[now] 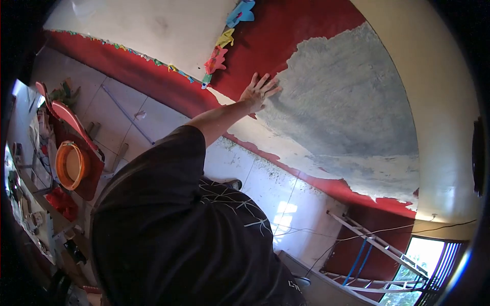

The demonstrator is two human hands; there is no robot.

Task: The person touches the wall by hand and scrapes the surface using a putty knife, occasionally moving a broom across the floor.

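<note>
Fingers [263, 81] of the left hand [255, 95] are spread apart, with nothing seen clamped between them, and the palm is turned to the wall, the back of the hand being shown. Whether the whole palm is pressed flat cannot be told. The hand is set at the near edge of the grey patch [352, 97], where it is met by red paint [265, 30] along a ragged line. The patch is spread over a wide part of the wall, and its lower side is bordered by a pale strip and torn red edges. Just beside the hand, a white board [143, 25] is edged with paper flowers [216, 59]. The arm is covered to the elbow by a black sleeve [158, 158]. Below, a stick [125, 113] is laid on the tiled floor [232, 158]. On the left of the view, an orange bucket [85, 166] is carried by a red chair [71, 117], near a cluttered tabletop. At lower right, a ladder [383, 246] is seen by a bright window [423, 252].
</note>
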